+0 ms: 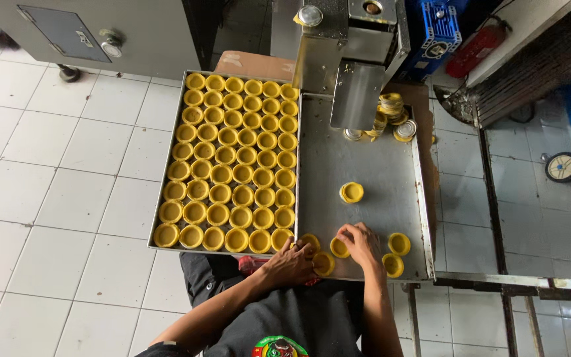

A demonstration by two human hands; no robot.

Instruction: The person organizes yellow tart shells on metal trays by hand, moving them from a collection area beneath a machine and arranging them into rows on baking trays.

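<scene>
The yellow tart shell [340, 248] lies on the steel tray [365, 158] near its front edge, under the fingertips of the right hand [359, 243]. The fingers of this hand are bent down and pinch the shell lightly from above. At 9 o'clock from it, the left hand [290, 263] rests at the tray's front left corner, its fingers curled over a second shell [310, 242]; how firmly they hold it, one cannot tell. A third shell [324, 264] lies between the 2 hands, just beside both.

At 3 o'clock from the right hand stand 2 more shells [399, 244], close together. At 12 o'clock, well apart, a single shell [351, 192] sits in the middle of the tray. Farther at 12 o'clock, a metal press machine [348, 59] stands over the tray, with a heap of small tins [391, 118] at its foot.

At 9 o'clock, touching the steel tray, a full baking tray [174, 139] holds rows of filled yellow shells. The floor [67, 185] is of white tiles.
</scene>
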